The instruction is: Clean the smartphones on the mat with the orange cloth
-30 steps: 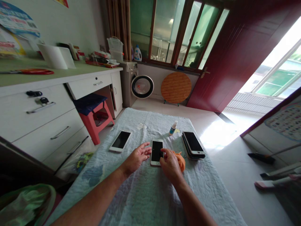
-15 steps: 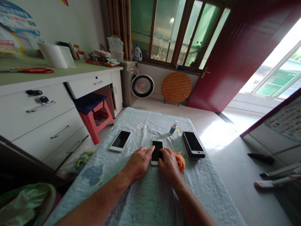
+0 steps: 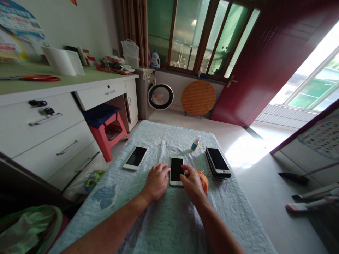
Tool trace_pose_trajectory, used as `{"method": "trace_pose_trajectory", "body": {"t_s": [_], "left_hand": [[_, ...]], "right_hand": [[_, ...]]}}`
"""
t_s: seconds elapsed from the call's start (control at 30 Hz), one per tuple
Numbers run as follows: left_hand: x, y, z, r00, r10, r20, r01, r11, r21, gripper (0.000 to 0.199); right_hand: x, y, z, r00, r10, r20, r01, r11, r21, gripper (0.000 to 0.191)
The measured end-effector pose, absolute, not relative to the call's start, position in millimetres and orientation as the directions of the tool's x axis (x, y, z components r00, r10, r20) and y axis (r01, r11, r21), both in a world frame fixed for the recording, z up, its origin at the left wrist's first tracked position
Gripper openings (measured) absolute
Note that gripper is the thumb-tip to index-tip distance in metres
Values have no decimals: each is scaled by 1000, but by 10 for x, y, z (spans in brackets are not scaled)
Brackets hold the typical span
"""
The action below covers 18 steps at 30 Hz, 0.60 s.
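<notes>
A white phone with a dark screen (image 3: 176, 170) lies face up on the quilted cloth (image 3: 169, 225) between my hands. Close to its left edge is my left hand (image 3: 156, 181), fingers loosely bent and apart, holding nothing. At the right edge, the thumb and fingers of my right hand (image 3: 191, 180) touch the phone. An orange cloth (image 3: 203, 181) is bunched beside my right hand, partly hidden by it. Another white phone (image 3: 136, 157) lies at the left. On the right is a stack of phones (image 3: 218, 161), and a small spray bottle (image 3: 195, 143) stands behind.
At the left stand a white drawer desk (image 3: 47, 130), a red stool (image 3: 107, 130) and a bin (image 3: 57, 220). Beyond the covered table are a washing machine (image 3: 145, 91) with its door open and a round wooden board (image 3: 198, 98). Brooms (image 3: 293, 177) lie at the right.
My left hand has drawn back slightly left, its fingers coming off the screen. My right hand has shifted slightly, with its thumb and fingers now at the phone's right edge.
</notes>
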<state>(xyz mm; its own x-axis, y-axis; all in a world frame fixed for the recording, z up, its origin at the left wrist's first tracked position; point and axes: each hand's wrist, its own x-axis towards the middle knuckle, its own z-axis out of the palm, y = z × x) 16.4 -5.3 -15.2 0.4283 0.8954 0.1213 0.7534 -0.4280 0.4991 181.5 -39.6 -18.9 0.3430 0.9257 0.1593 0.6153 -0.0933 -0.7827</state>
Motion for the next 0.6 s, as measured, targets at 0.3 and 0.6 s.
{"method": "trace_pose_trajectory", "body": {"t_s": [0.3, 0.6], "left_hand": [[157, -22, -170, 431, 900, 60, 748, -394, 534, 45], [141, -88, -239, 493, 846, 202, 723, -527, 446, 51]], "right_hand": [[1567, -459, -132, 259, 939, 226, 841, -103, -532, 61], [1602, -492, -81, 187, 958, 218, 911, -86, -404, 58]]}}
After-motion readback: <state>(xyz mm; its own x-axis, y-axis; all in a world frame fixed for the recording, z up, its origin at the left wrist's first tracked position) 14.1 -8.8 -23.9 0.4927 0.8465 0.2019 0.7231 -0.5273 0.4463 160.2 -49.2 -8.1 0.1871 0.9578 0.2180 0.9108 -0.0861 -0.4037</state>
